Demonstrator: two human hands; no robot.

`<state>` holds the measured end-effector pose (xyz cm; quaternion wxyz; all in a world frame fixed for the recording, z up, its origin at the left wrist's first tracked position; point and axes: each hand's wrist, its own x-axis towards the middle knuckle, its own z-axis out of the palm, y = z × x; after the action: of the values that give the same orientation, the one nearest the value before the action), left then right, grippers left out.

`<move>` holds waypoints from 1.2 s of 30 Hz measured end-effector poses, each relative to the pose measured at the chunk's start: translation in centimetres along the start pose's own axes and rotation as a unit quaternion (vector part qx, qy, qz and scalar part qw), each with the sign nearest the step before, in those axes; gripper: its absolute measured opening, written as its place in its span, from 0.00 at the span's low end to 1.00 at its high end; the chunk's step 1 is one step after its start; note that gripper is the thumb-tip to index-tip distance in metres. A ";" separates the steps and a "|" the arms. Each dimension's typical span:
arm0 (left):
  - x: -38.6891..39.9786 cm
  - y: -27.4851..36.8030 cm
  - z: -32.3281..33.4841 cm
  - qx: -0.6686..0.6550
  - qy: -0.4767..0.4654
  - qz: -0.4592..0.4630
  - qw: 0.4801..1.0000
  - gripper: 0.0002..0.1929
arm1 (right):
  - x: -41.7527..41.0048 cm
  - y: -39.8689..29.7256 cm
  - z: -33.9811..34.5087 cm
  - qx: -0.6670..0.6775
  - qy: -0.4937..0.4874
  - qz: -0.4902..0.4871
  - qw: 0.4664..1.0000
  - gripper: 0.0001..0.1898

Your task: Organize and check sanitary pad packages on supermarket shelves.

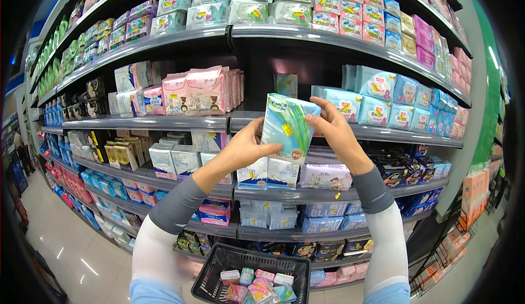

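Note:
Between my two hands is a blue, green and white soft package (292,128), apparently sanitary pads, with a yellow sticker on its front. My left hand (250,142) grips its left side, the thumb across the lower front. At the upper right, my right hand (331,125) holds the edge with thumb and fingers. The package is tilted slightly, in front of the middle shelf (250,119). Behind it stands one similar green and blue package (286,84) at the back of that shelf. Pink packages (197,90) are to the left and light blue packages (375,82) to the right.
Below my arms, a black plastic basket (213,267) holds several small packages (262,289). White and blue cotton packages (283,173) and a lilac package (326,177) fill the shelf beneath. A wire rack (439,254) stands at the right. A person (24,152) is far left in the aisle.

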<state>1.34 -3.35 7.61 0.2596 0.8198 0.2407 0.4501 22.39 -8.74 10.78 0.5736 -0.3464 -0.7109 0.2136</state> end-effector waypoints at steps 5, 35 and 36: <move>1.7 -0.2 -0.9 0.037 0.021 -0.019 0.999 0.40 | 2.1 1.4 0.8 0.013 0.055 -0.066 0.996 0.31; 28.3 -10.9 -1.7 0.101 -0.078 -0.276 0.953 0.18 | -1.2 8.9 -1.4 -0.366 0.030 -0.245 0.897 0.27; 28.9 -11.4 -0.7 0.092 -0.083 -0.288 0.950 0.18 | -1.1 9.2 -1.9 -0.378 0.031 -0.241 0.894 0.28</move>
<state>12.77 23.44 18.31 0.3211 0.7705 0.4842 0.2623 26.59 -3.58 4.01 0.4550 -0.3610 -0.7819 -0.2265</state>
